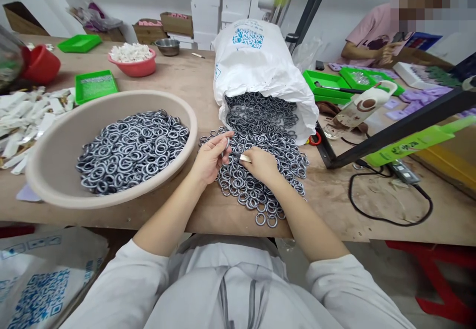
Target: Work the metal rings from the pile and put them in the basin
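Note:
My left hand [211, 158] is closed in a pinch around a grey ring [226, 144], above the near left of the ring heap. My right hand [262, 164] grips a small tool [244, 157] with a pale flat part and a dark end that points toward my left hand; its exact kind is not clear. Beneath both hands spreads a heap of loose grey rings [253, 195], spilling from the mouth of a white sack [256, 66] lying on its side. To the left, a large beige basin [55, 190] holds many more of the same rings.
Behind the basin stand a red bowl [136, 69] of white pieces, a metal bowl [168, 47] and green trays [95, 86]. White parts [33, 121] pile up at left. A black metal frame [394, 131] and a cable [390, 225] lie right. A co-worker [372, 36] sits beyond.

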`<state>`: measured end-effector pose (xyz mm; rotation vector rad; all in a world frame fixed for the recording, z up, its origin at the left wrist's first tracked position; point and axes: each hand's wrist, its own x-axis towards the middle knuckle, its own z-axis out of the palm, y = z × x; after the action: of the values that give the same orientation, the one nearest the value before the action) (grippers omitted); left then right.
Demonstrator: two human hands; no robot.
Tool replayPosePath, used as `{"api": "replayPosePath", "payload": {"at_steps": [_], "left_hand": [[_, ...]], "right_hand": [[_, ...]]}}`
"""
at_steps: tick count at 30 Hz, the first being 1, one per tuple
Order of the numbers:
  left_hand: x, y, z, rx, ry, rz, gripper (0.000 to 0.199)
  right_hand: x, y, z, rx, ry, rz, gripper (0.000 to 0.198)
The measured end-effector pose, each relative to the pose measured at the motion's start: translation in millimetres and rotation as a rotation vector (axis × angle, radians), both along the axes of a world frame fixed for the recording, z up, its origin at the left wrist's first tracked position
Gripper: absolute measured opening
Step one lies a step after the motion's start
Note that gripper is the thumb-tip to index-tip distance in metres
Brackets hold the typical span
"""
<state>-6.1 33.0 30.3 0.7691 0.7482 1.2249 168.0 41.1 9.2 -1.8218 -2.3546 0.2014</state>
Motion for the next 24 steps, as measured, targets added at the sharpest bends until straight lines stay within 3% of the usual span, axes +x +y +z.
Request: {"api": "replayPosePath", "payload": {"at_steps": [5, 9, 11, 13, 18, 24], "left_hand": [[0.1, 3.8, -0.3, -0.198, 0.028, 0.059, 0.016], [4.5, 3.0, -1.1, -0.323, 0.068, 0.031, 0.02], [10.5, -0.4, -4.0, -0.298, 0.112, -0.024, 0.024], [18.5, -5.5, -8.2, -0.22, 0.17, -0.073, 0.031], [33.1, -15.6, -17.0, 0.016, 0.246, -0.053, 0.039], [32.5, -17.1, -15.8, -0.009, 0.196, -0.102, 0.041]], "right_hand": [[7.3, 5.2, -0.6, 0.008, 0.14, -0.039, 0.021], [21.8, 6.3, -0.1, -0.15, 0.771, -0.02, 0.033], [21.8, 3.5, 0.9, -0.25, 1.079, -0.007, 0.042], [16.4, -0.7, 2.0, -0.263, 1.245, -0.021, 0.046], [-1.0, -12.1, 2.8, -0.162, 1.359, -0.089, 0.045], [-2.3, -17.2, 5.7, -0.067, 1.222, 0.099, 0.049]]}}
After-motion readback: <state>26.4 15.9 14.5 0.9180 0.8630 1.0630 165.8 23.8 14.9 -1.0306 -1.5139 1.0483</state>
